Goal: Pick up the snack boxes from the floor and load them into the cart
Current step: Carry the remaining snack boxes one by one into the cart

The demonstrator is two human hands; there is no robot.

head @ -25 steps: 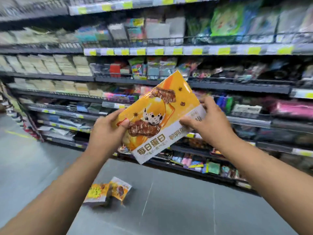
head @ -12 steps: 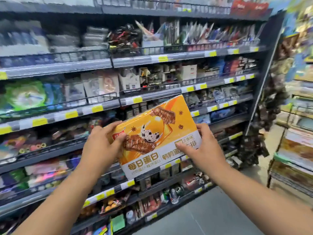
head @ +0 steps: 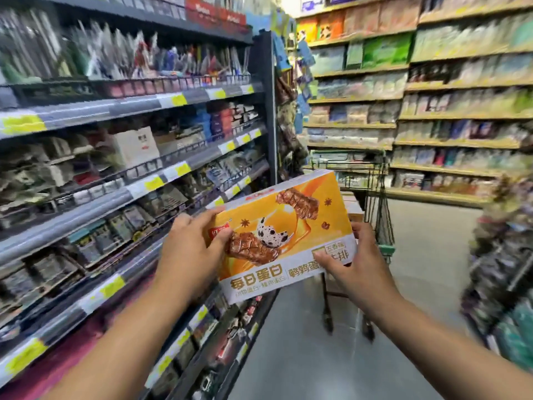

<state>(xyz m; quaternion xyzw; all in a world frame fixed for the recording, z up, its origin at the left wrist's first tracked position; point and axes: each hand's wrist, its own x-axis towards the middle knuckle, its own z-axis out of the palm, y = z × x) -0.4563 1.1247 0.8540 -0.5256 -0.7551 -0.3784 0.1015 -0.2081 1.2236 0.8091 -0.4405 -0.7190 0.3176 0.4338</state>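
An orange and white snack box (head: 284, 235) with pictures of brown bars and a speckled egg is held up at chest height. My left hand (head: 191, 249) grips its left edge, thumb on the front face. My right hand (head: 353, 261) grips its lower right corner. Behind the box stands the wire shopping cart (head: 372, 180), with a green frame and dark wheels; the box hides much of it. Some boxes lie inside the cart (head: 353, 209). No boxes on the floor are in view.
Dark shelving (head: 138, 174) full of packaged goods runs along my left. Yellow shelves (head: 432, 111) line the far wall. A rack of goods (head: 501, 269) stands at the right. Grey aisle floor (head: 311, 356) stretches toward the cart.
My view has swung right from the shelves down the aisle, bringing the cart into sight. Both hands keep their hold on the box, which has tilted closer to level.
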